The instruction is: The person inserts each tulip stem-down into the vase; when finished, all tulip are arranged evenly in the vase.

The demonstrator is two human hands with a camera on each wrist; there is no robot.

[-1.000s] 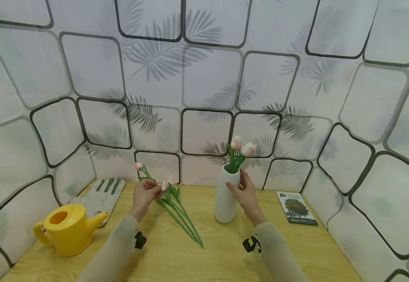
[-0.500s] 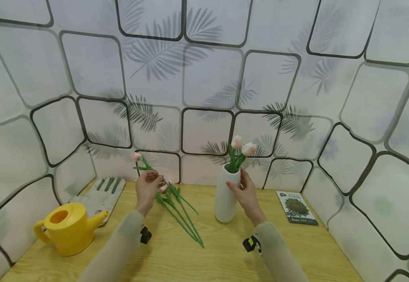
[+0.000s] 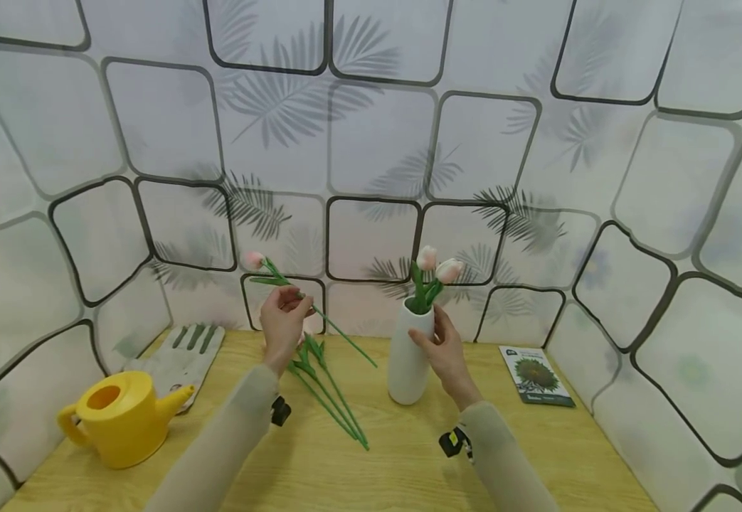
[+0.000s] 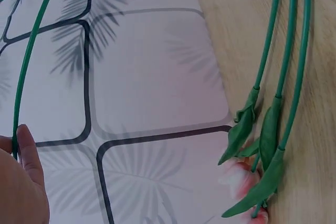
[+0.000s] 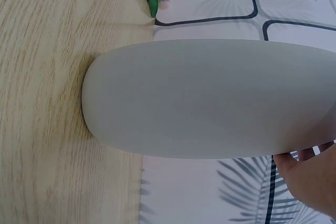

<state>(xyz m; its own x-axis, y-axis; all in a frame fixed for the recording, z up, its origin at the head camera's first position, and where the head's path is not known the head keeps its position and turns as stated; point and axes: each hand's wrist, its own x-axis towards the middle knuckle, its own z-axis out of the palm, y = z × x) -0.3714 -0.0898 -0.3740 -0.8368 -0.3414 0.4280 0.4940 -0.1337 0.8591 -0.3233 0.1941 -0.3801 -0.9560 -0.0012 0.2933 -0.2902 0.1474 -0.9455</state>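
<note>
Between thumb and fingers, my left hand [image 3: 284, 323] pinches the green stem of a pink tulip [image 3: 254, 260] above the table. Its bloom points up to the left and the stem slants down to the right. In the left wrist view, several tulips [image 4: 270, 135] lie on the wood below that hand, blooms together. My right hand [image 3: 447, 352] grips the upper side of a white vase [image 3: 404, 366], which stands upright. Two pale pink tulips [image 3: 450, 271] rise from its mouth. In the right wrist view the vase [image 5: 210, 98] fills the middle, with the fingers partly hidden behind it.
A yellow watering can [image 3: 121, 419] stands at the left, its spout pointing right. Behind it lies a pale pair of gardening gloves [image 3: 185, 359]. A seed packet [image 3: 537, 377] lies at the right. Patterned panels [image 3: 371, 242] close off the table's back and sides.
My left hand has lifted one tulip off the others and moved it up and to the right, so its stem now hangs free. The right hand stays on the vase.
</note>
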